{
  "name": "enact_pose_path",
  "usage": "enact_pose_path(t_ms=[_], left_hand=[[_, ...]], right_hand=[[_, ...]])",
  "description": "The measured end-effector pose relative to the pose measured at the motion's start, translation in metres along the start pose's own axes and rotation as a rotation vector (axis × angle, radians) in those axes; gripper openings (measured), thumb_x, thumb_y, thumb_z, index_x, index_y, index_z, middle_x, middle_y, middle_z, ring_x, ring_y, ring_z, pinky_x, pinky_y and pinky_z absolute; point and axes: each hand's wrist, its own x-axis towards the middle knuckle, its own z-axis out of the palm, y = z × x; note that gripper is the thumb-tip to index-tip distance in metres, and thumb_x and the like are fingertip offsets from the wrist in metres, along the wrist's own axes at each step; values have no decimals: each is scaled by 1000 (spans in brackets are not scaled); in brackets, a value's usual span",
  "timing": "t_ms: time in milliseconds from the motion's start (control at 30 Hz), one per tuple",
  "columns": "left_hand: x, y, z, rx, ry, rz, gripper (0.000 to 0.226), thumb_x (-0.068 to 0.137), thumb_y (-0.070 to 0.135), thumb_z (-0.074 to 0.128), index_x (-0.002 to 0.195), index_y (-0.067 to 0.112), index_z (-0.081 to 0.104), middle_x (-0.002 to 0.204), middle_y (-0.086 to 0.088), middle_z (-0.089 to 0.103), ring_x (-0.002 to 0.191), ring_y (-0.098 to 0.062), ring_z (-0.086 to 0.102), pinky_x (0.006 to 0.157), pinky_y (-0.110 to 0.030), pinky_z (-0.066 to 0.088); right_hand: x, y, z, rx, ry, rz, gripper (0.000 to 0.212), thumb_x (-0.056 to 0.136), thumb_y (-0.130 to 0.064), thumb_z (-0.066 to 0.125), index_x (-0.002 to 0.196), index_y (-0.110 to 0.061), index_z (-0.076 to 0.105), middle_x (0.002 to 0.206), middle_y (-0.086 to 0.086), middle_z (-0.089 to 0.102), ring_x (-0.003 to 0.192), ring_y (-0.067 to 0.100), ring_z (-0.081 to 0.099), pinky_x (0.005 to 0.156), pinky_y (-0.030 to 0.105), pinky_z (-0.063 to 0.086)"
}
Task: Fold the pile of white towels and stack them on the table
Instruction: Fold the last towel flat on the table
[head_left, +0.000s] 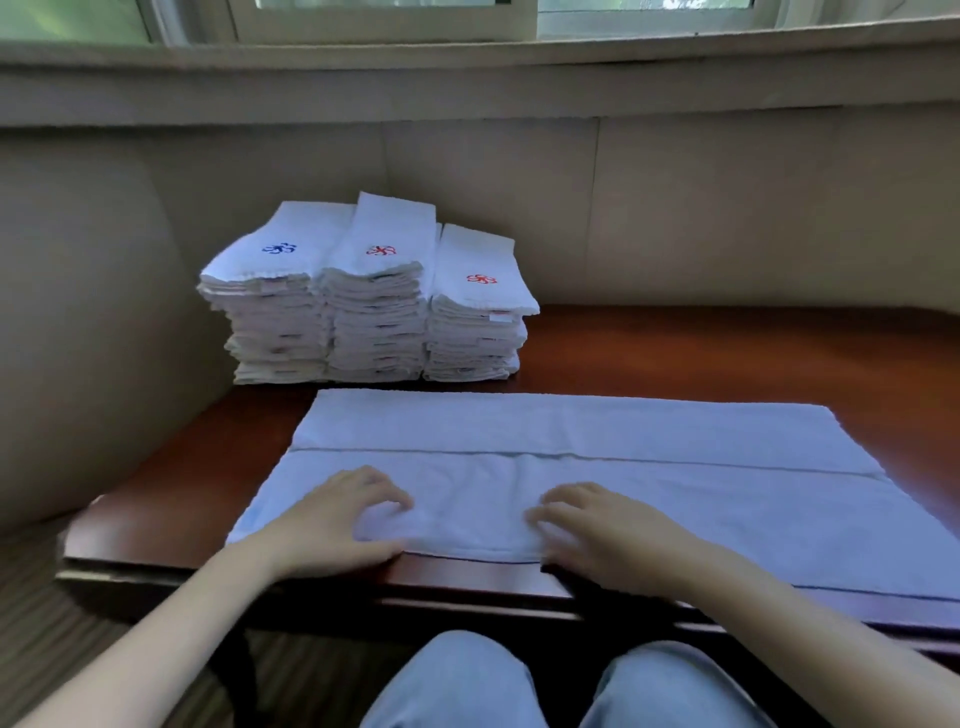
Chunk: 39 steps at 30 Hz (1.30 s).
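Towel (571, 431) lies flat on the table (727, 353). Your left hand (337, 514) and right hand (602, 530) rest on it; I cannot tell either grip.

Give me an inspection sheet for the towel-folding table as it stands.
Surface: dark red-brown wooden table, glossy.
Job's things: one white towel spread flat along the near edge, with a lengthwise fold line across it; three stacks of folded towels side by side at far left, top emblems blue, red, red.
Clutter: nothing seen.
Hands: left hand and right hand both rest on the towel near its front edge; fingers blurred, so pinching or pressing cannot be told.
Cables: nothing seen.
Surroundings: padded beige wall behind, window above, person's knees in light-blue trousers below the near edge.
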Motion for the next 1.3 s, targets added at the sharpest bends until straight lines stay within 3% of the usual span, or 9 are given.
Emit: enact_pose_path(t_ms=[133,267,400,500,633,867,1067,1200,1300], left_hand=[[4,-8,3,208,142,-36,37,89,10,45,124,20,53,125,6,52,122,-15,48,98,-26,36],[0,-30,-7,293,275,-199,58,80,1,45,129,33,50,134,14,51,124,-12,48,98,-22,35],[-6,-55,-50,-174,336,-330,36,79,1,56,73,35,66,87,12,69,85,-12,62,75,-29,45],[0,-74,-71,-497,388,-297,30,81,-9,62,75,18,73,76,3,73,75,-13,60,71,-27,44],[44,-75,-64,-752,490,-335,18,92,7,59,84,19,70,72,9,70,74,-12,59,62,-17,47],[123,-93,-40,-223,539,-716,34,100,39,38,111,17,62,119,-13,61,107,-35,56,82,-34,41],[150,-93,-28,241,438,-830,24,99,28,39,117,16,51,120,-9,59,109,-32,59,76,-35,44],[168,-64,-16,533,436,-644,32,96,14,37,125,22,48,127,-2,50,118,-24,48,93,-37,39],[178,-34,9,326,362,-410,31,101,27,28,125,27,48,125,-2,48,118,-24,45,97,-38,33]], right_hand=[[-8,3,-8,-165,-64,50,64,84,-4,43,141,-28,31,135,-4,40,123,20,39,91,38,44],[-22,12,-15,-109,4,195,73,75,1,39,139,-33,28,132,-9,42,120,19,45,84,37,47],[-29,39,-42,200,136,385,41,86,-7,49,121,-27,56,102,-8,58,103,20,59,79,26,43],[-15,62,-68,194,152,425,10,92,-19,59,91,-17,68,78,-4,57,84,20,58,66,25,35],[25,85,-83,136,147,505,23,98,-25,49,77,-17,55,70,-2,54,74,22,52,61,29,33],[98,118,-57,0,93,662,13,95,-13,33,88,-16,44,88,5,53,75,25,46,59,29,32],[128,146,-23,-14,159,782,31,95,-46,43,80,-20,41,87,-1,55,81,24,52,67,30,39],[119,150,-15,-64,220,788,39,93,-54,43,76,-19,39,82,-2,48,84,25,50,69,33,39],[111,144,-12,-66,283,764,37,93,-52,43,81,-17,43,94,3,56,92,27,53,70,32,38]])
